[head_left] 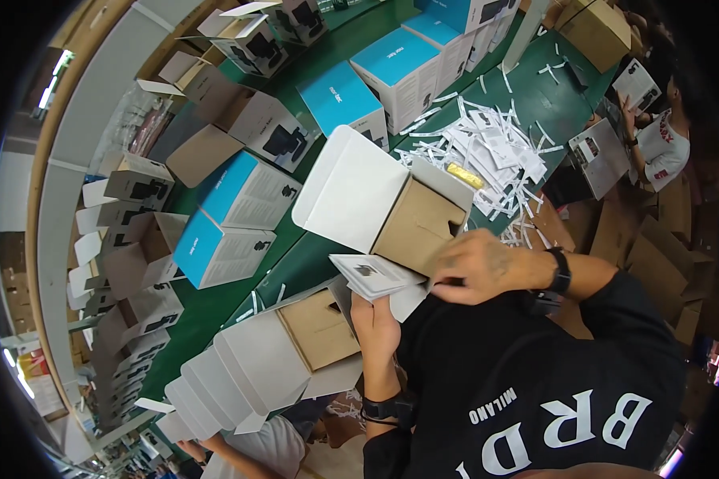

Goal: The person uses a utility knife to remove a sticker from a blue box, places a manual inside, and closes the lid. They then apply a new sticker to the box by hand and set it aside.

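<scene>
An opened white carton (343, 184) with its lid folded back stands in front of me on the green table. A brown cardboard insert (419, 227) with a cut-out fills it. My left hand (378, 329) is closed around a small stack of white printed leaflets (369, 273) beside the carton's near side. My right hand (473, 267) is over the insert's near right corner, fingers curled together. What those fingers pinch, if anything, is hidden. Nearer to the left, a second open carton (256, 351) holds a similar brown insert (319, 329).
A heap of white paper strips and leaflets (495, 152) with a yellow roll (464, 176) lies at the right. Blue-topped boxes (395, 68) line the back, more (224, 251) at the left. Another person's hand (208, 449) touches cartons at lower left; a person (663, 148) works at far right.
</scene>
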Tool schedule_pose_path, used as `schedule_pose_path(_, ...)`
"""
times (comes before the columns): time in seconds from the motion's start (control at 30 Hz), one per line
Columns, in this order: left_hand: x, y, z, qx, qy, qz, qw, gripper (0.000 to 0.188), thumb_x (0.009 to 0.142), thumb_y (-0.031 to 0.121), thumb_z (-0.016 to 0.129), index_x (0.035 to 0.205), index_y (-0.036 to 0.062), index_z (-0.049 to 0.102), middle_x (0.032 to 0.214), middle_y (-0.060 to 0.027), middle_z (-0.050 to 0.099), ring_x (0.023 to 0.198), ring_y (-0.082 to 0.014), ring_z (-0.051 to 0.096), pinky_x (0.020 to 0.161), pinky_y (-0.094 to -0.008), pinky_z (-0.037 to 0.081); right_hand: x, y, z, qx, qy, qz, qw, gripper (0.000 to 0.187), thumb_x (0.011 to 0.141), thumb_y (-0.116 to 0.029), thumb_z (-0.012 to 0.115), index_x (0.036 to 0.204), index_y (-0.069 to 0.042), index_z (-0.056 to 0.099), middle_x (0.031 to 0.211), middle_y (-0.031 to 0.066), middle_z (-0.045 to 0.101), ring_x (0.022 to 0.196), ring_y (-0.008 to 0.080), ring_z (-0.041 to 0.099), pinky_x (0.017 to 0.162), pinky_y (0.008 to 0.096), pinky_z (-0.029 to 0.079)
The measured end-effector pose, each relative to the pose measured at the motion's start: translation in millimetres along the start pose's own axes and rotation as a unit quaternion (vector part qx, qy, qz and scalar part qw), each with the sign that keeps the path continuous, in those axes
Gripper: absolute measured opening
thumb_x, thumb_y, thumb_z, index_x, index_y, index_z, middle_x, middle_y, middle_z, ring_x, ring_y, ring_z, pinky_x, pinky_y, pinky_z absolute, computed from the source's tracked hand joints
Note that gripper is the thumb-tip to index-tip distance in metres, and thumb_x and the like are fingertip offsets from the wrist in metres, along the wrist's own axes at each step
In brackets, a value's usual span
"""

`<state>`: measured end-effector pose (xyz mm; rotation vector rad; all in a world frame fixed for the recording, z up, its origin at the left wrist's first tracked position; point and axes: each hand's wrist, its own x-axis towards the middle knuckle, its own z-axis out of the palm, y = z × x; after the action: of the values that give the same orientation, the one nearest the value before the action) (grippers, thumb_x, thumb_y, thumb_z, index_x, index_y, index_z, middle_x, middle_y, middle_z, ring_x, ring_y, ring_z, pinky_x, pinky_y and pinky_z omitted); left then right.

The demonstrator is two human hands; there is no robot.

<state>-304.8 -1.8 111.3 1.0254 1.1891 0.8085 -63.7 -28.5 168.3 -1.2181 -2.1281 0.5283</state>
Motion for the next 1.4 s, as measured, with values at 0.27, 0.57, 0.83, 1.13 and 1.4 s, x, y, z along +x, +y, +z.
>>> schedule_pose_path(0.27,-2.0,15.0,4.0,-0.047,0.011,-0.029,0.998,0.048,0.106,0.016,0.05,0.147,-0.0095,0.049,0.141,-0.0229,0.059,0.128,-0.0295,0.057,0.11,-0.0377,0.041,12.5,7.1,-44.2,-0.042,0.279,0.083,0.956,0.022,0.088,-0.005,0.072,0.11,0.0,0.071,0.103,0.0126,0.072,0.094,0.0204,0.07,0.083,0.0329,0.053)
schedule_pose_path(0.57,9.4,13.5,51.9,0.495,-0.006,0.333,0.803,0.085,0.098,0.042,0.065,0.158,-0.0062,0.031,0.164,-0.0366,0.02,0.154,-0.0514,0.02,0.122,-0.0615,0.019,-34.3,63.0,63.6,0.35,0.093,0.26,0.895,0.073,0.102,-0.024,0.066,0.163,-0.002,0.03,0.16,0.0145,0.042,0.149,0.0224,0.037,0.121,0.0341,0.031)
schedule_pose_path(0.83,22.7,29.9,50.4,0.559,-0.117,0.335,0.75,0.101,0.085,0.051,0.078,0.158,-0.0021,0.034,0.167,-0.0328,0.019,0.154,-0.054,0.019,0.119,-0.0696,0.017,-83.4,203.0,56.6,-0.181,0.071,0.433,0.88,0.039,0.094,-0.032,0.071,0.118,-0.001,0.069,0.116,0.0177,0.072,0.108,0.0368,0.067,0.093,0.0451,0.054)
schedule_pose_path(1.13,16.8,23.9,44.2,0.59,-0.128,0.332,0.725,0.1,0.082,0.059,0.078,0.154,-0.0017,0.043,0.164,-0.0305,0.031,0.153,-0.0471,0.029,0.121,-0.0637,0.021,-83.1,219.7,38.2,-0.131,0.033,0.409,0.902,0.026,0.095,-0.025,0.067,0.105,0.0,0.065,0.089,0.0206,0.07,0.082,0.0349,0.069,0.076,0.046,0.053)
schedule_pose_path(1.4,13.0,29.2,43.1,0.573,-0.144,0.303,0.748,0.104,0.08,0.053,0.082,0.154,-0.0052,0.039,0.166,-0.0239,0.033,0.155,-0.0426,0.028,0.121,-0.064,0.02,-11.3,68.6,-34.6,0.042,-0.061,0.216,0.974,0.025,0.102,-0.03,0.062,0.103,-0.006,0.069,0.076,0.0156,0.068,0.067,0.0361,0.068,0.061,0.0428,0.052)
